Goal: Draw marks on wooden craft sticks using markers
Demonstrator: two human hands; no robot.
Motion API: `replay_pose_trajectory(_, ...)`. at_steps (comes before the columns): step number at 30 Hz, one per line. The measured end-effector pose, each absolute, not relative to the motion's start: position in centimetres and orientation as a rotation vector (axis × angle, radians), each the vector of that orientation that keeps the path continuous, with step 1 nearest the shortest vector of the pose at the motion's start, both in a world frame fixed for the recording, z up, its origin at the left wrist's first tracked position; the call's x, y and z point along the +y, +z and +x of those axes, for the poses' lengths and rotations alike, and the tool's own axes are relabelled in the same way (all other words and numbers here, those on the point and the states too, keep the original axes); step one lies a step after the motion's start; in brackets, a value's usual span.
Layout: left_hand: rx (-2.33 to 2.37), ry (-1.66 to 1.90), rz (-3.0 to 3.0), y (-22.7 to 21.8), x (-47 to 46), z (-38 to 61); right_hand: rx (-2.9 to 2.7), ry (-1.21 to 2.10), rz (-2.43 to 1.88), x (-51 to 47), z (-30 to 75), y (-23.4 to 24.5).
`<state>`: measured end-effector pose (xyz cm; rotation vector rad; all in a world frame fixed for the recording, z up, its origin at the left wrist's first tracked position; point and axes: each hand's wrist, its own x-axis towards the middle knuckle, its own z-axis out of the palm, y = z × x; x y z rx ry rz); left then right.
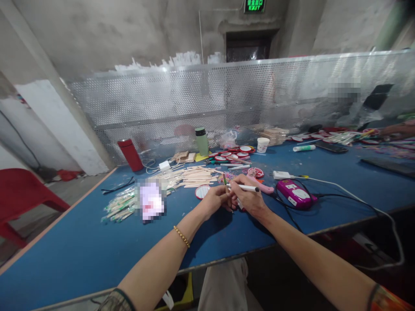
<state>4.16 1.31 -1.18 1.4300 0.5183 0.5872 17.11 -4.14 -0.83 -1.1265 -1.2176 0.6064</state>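
Observation:
My left hand (216,199) is closed on a thin wooden stick (225,181) that stands up between its fingers, just above the blue table (97,242). My right hand (249,196) touches it from the right and grips a white pen (244,188) lying across its fingers, tip pointing right. A small round red-rimmed disc (202,191) lies just left of my hands. Flat wooden sticks (196,175) are piled behind them. A gold bead bracelet (181,236) sits on my left wrist.
A magenta device (295,194) with black and white cables lies right of my hands. Wrapped stick bundles (119,207), a red flask (130,154), a green bottle (202,141), a white cup (262,144) and red discs (234,154) stand farther back. A perforated metal screen (227,99) closes the far edge. A red chair (22,194) is left.

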Motion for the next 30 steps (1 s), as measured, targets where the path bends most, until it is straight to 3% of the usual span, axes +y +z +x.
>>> replay_pose_trajectory(30, 0.513, 0.6, 1.446, -1.3, 1.34, 4.14, -1.204, 0.625, -1.164, -4.32, 16.92, -0.41)
